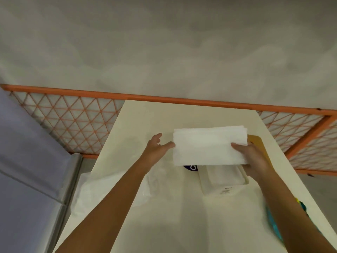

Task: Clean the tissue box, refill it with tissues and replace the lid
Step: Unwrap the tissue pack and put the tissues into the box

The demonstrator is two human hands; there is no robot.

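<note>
tissue stack (pixel 209 145) above tissue box (pixel 224 181) | lid (pixel 257 143) behind box | box on table (pixel 182 225)

The right hand (pixel 255 159) grips the right end of a white tissue stack (pixel 209 145), held flat above the open tissue box (pixel 223 179) on the cream table (pixel 173 216). The left hand (pixel 156 148) is spread, fingertips just beside the stack's left edge. A tan lid (pixel 257 141) lies behind the right hand.

White tissue stack (pixel 209 145) — flat, held level above the open white box (pixel 223 181); tan lid (pixel 259 145) lies just beyond, partly hidden.
</note>
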